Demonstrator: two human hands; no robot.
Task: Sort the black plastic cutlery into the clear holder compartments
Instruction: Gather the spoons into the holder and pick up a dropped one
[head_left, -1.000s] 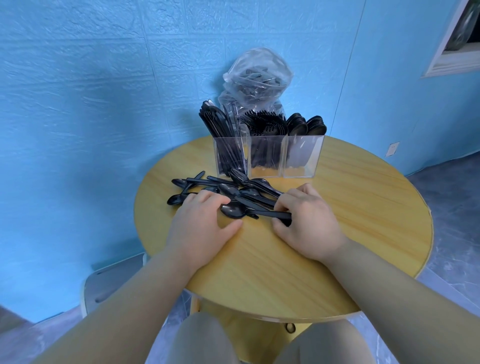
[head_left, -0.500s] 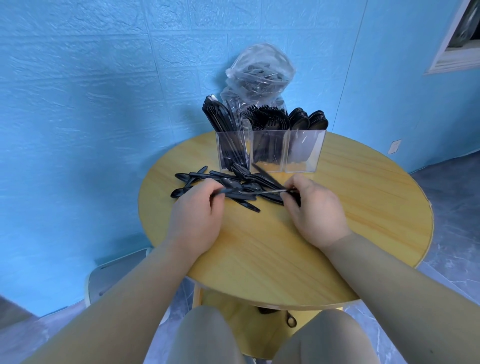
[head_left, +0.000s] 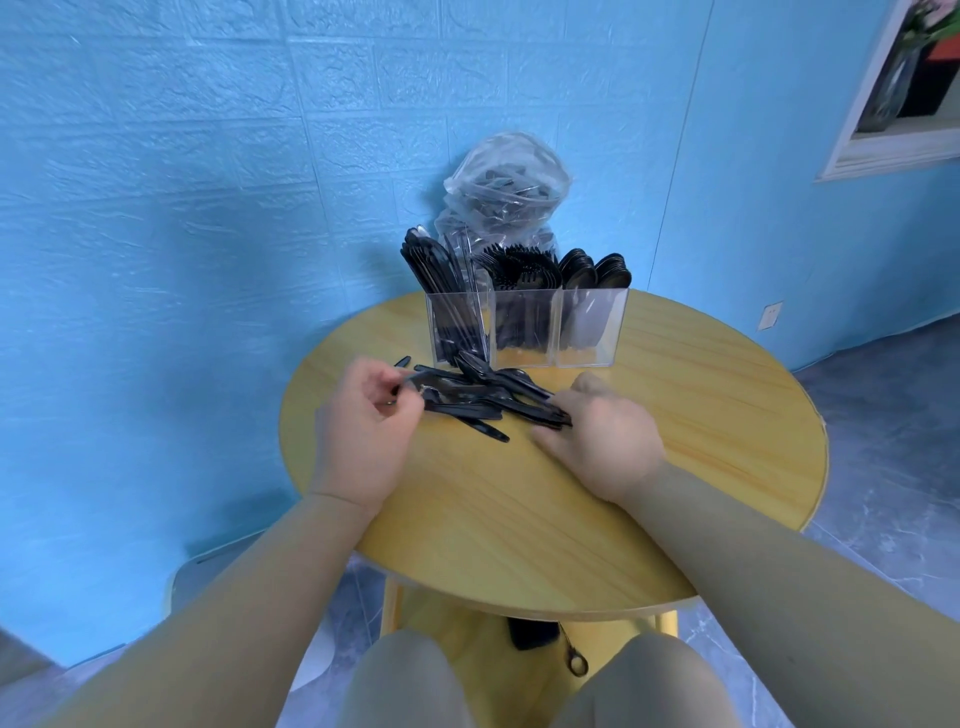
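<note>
Table (head_left: 675, 467) with black cutlery and two hands.
The round yellow table holds a clear holder (head_left: 527, 327) at the back, with knives, forks and spoons standing in its three parts. A pile (head_left: 483, 397) of loose black cutlery lies just in front of it. The left hand (head_left: 363, 431) pinches one piece. The right hand (head_left: 602, 436) grips the ends of a few pieces.
</note>
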